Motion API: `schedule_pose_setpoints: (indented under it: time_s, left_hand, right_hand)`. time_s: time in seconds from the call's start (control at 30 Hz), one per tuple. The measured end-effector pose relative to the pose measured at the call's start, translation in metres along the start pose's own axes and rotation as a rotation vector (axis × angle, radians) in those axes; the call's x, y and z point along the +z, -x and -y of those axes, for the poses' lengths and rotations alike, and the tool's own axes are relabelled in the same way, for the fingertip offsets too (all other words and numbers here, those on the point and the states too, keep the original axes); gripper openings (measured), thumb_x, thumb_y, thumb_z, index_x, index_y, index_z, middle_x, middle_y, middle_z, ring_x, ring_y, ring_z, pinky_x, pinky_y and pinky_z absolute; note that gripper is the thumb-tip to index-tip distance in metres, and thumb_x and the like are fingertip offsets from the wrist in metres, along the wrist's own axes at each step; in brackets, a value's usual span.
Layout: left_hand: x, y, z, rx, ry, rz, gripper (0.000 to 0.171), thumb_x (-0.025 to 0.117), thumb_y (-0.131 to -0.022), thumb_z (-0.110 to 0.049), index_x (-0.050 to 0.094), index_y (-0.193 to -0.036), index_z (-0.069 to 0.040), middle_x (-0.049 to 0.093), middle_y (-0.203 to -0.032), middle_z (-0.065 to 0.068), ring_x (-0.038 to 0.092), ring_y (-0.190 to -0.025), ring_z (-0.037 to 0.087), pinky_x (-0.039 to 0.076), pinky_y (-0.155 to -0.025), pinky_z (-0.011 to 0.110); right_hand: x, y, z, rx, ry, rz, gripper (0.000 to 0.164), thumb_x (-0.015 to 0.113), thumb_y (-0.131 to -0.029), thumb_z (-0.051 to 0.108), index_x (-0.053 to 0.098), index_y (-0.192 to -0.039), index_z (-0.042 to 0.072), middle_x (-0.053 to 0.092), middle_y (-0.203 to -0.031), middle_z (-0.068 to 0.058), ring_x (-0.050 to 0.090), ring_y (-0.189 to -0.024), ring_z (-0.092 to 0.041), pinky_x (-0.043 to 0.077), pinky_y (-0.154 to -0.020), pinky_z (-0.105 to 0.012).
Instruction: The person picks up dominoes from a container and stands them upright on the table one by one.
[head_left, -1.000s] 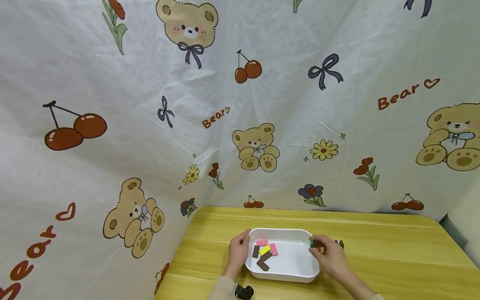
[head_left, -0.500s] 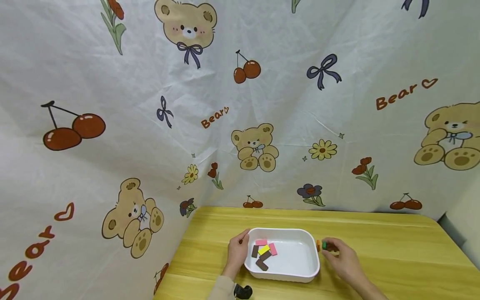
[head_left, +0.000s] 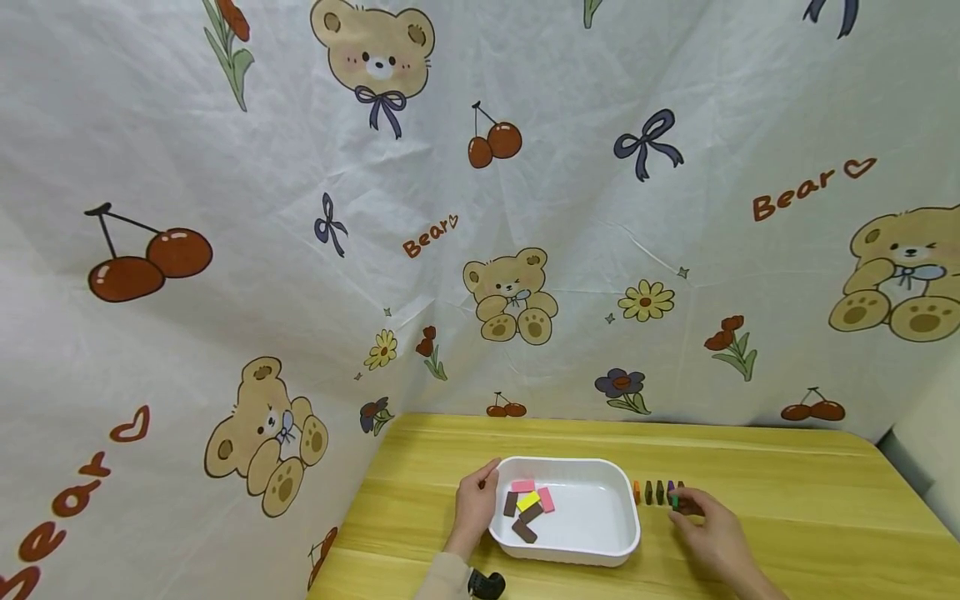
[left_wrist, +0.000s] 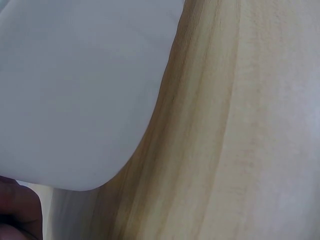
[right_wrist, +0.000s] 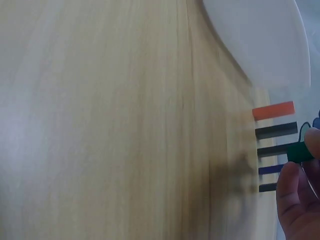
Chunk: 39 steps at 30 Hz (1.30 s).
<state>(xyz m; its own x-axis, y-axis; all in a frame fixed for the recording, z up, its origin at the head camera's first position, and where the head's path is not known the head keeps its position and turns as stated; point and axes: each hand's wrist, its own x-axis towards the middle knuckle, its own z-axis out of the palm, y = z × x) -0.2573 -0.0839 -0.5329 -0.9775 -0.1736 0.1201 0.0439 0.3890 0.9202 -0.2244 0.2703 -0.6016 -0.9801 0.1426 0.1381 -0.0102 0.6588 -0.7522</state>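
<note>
My right hand [head_left: 712,533] pinches a small green domino-like block [right_wrist: 299,152] between thumb and fingertips, over the far end of a row of upright blocks. That row runs from an orange block [head_left: 636,492] through dark blocks [head_left: 654,492] to a purple block [head_left: 671,492], and a last dark block [right_wrist: 268,187] is partly hidden by the hand. At the left end of a white tray [head_left: 592,550], my left hand [head_left: 476,508] grips the wall, thumb at the rim. Pink, brown and yellow blocks [head_left: 528,500] lie flat in the tray's left half.
The wooden table [head_left: 810,500] reaches back to a white cloth [head_left: 570,217] printed with bears, cherries and flowers. A black strap device [head_left: 487,585] sits on the left wrist. The row stands just right of the tray.
My right hand moves right with the green block, from over the tray's right rim to the row's right end, uncovering the orange and dark blocks. The left hand and tray stay put.
</note>
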Motion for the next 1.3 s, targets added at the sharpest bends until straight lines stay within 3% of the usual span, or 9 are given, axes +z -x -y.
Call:
schedule_pose_setpoints:
  time_s: [0.3, 0.77, 1.03, 1.3]
  left_hand:
    - [-0.003, 0.002, -0.006, 0.003, 0.024, -0.001, 0.029, 0.058, -0.102, -0.008, 0.072, -0.125, 0.002, 0.068, -0.131, 0.025, 0.06, -0.129, 0.044, 0.051, -0.107, 0.053]
    - [-0.002, 0.003, -0.007, -0.037, 0.013, 0.006, 0.029, 0.056, -0.103, -0.008, 0.072, -0.127, 0.001, 0.067, -0.134, 0.023, 0.059, -0.13, 0.042, 0.051, -0.108, 0.052]
    - [0.002, -0.003, 0.002, -0.024, 0.015, 0.003, 0.029, 0.056, -0.104, -0.009, 0.072, -0.127, 0.0, 0.067, -0.135, 0.022, 0.059, -0.131, 0.042, 0.051, -0.108, 0.052]
    - [0.008, -0.012, 0.024, -0.037, -0.001, 0.008, 0.029, 0.057, -0.105, -0.014, 0.073, -0.128, -0.006, 0.067, -0.137, 0.018, 0.057, -0.133, 0.04, 0.05, -0.109, 0.05]
  right_hand:
    - [-0.007, -0.002, -0.018, 0.04, 0.015, 0.011, 0.037, 0.07, -0.095, 0.01, 0.063, -0.129, -0.004, 0.07, -0.118, -0.022, 0.068, -0.104, -0.035, 0.061, -0.085, -0.047]
    - [-0.008, -0.011, -0.032, 0.162, -0.011, 0.052, 0.043, 0.064, -0.1, 0.017, 0.057, -0.136, -0.007, 0.069, -0.119, -0.025, 0.065, -0.111, -0.041, 0.053, -0.095, -0.058]
    - [-0.008, -0.021, -0.041, 0.138, 0.0, 0.037, 0.044, 0.063, -0.1, 0.018, 0.057, -0.136, -0.006, 0.07, -0.118, -0.024, 0.066, -0.109, -0.04, 0.056, -0.091, -0.055]
    - [-0.01, -0.028, -0.043, 0.106, 0.002, 0.033, 0.043, 0.063, -0.099, 0.014, 0.057, -0.136, -0.007, 0.07, -0.118, -0.028, 0.068, -0.107, -0.042, 0.057, -0.089, -0.055]
